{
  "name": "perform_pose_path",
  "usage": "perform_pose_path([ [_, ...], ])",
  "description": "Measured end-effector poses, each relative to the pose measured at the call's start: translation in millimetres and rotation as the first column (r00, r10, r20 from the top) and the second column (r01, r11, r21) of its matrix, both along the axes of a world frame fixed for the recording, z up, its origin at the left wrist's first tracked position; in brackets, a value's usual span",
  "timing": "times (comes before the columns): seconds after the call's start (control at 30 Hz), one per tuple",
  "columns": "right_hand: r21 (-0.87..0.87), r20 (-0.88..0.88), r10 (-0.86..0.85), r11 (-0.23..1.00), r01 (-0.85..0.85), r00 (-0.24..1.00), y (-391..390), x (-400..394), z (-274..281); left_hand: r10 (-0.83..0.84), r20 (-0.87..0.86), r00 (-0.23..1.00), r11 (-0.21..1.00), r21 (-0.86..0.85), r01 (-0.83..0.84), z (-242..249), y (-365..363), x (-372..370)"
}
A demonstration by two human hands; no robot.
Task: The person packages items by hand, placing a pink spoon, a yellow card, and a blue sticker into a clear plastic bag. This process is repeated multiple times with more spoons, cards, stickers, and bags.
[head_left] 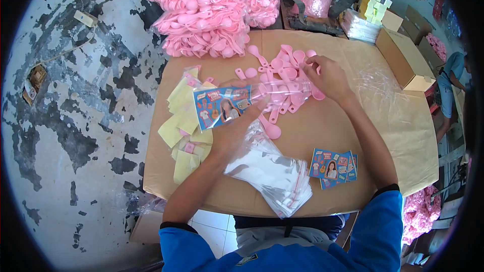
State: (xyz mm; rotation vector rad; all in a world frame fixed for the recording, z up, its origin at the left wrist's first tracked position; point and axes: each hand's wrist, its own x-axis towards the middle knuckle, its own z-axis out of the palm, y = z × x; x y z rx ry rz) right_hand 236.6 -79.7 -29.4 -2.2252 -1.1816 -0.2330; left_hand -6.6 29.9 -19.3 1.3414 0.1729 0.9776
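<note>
My left hand is closed around a clear plastic bag with a blue printed card inside. The bag's clear end stretches right, over a loose pile of pink measuring spoons. My right hand is at the right side of this pile, fingers curled together close to the spoons; what they pinch, if anything, cannot be made out. Below my left hand lies a stack of clear resealable bags. Several more blue cards rest near the table's front edge, below my right forearm.
Yellowish packets are heaped at the table's left. Large bags of pink spoons stand at the back left. A cardboard box and clear plastic film are at the right. Another person is at the far right.
</note>
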Motion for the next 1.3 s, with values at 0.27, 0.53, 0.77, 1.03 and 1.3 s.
perform_pose_path([
  [0.27,-0.087,-0.061,-0.036,0.996,0.031,0.997,3.1,17.9,-23.9,-0.092,-0.114,0.989,0.995,0.014,0.094,0.9,-3.9,1.1],
  [0.53,0.205,-0.262,0.339,0.935,-0.291,0.904,-27.6,10.7,40.4,-0.125,-0.003,0.992,0.975,-0.183,0.123,-2.4,6.4,3.9],
  [0.77,0.115,-0.475,0.519,0.837,-0.535,0.710,-48.7,-38.5,81.2,-0.177,0.017,0.984,0.954,-0.244,0.176,-5.4,11.6,3.6],
  [1.03,0.311,-0.426,0.686,0.724,-0.616,0.590,-30.7,-78.9,61.3,-0.310,0.141,0.940,0.876,-0.342,0.340,-14.4,3.8,4.9],
  [1.3,0.323,-0.056,0.484,0.837,-0.442,0.874,-60.0,-79.0,106.3,-0.401,0.143,0.905,0.838,-0.341,0.425,-23.1,9.7,10.7],
])
